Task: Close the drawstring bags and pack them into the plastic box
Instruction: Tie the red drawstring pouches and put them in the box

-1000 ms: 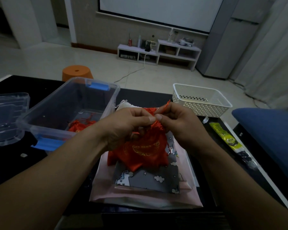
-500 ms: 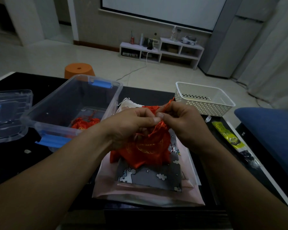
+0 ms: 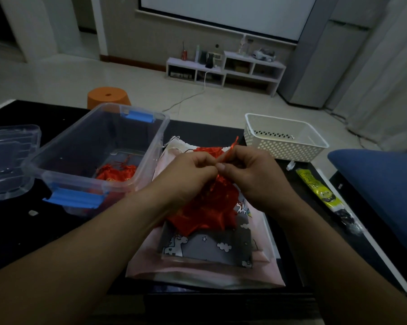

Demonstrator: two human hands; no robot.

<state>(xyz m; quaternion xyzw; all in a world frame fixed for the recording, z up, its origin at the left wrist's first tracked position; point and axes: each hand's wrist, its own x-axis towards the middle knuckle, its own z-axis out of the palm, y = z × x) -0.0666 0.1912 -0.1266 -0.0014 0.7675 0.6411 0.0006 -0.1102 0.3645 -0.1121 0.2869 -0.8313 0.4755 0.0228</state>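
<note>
bench (image 3: 22, 231): black top, carries everything below except the stool and the cushion
plastic box (image 3: 80, 146): clear, blue latches at its near and far ends, open, on the bench left of the hands
blue cushion (image 3: 380, 179): at the right edge, beside the bench
pink bag (image 3: 263, 270): lies flat on the bench in front of the person, bottom of the pile
lid (image 3: 8, 160): clear, lies on the bench left of the plastic box, just beside it
white basket (image 3: 284, 146): perforated walls, at the far right of the bench, well apart from the box
grey bag (image 3: 209, 247): unicorn and cloud print, flat on the pink bag
orange stool (image 3: 108, 96): on the floor beyond the bench
red drawstring bag (image 3: 207, 212): held up over the grey bag, neck gathered, body hanging under the hands
left grip (image 3: 186, 174): fingers curled, pinching the gathered neck of the red drawstring bag
right grip (image 3: 251, 177): thumb and fingers pinching the cord, touching the left thumb
packed red bags (image 3: 115, 172): inside the plastic box, on its floor at the near right
yellow packet (image 3: 315, 186): lies near the right rim of the bench
cord (image 3: 233, 144): red, its end sticks up above the right grip
</note>
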